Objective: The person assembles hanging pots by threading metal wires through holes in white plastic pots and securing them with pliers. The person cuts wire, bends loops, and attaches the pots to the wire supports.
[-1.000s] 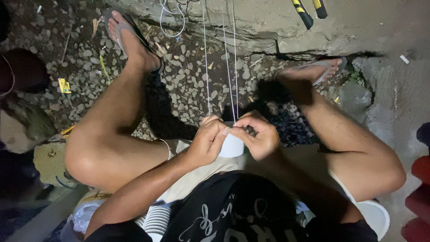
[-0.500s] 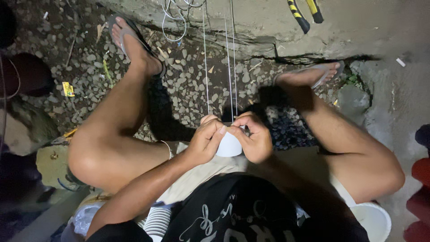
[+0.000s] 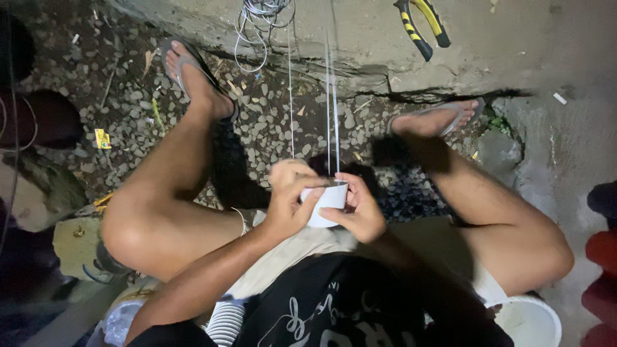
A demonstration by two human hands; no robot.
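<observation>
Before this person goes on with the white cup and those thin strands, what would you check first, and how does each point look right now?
1. Both hands on white cup: ok, left hand and right hand clasp it.
2. Thin strands taut, running up from the cup: ok.
3. Strands' fastening at the cup: cannot tell, fingers hide it.
4. Wire coil tangle-free: cannot tell.
5. Pliers at hand: not ok, lying beyond the feet.
</observation>
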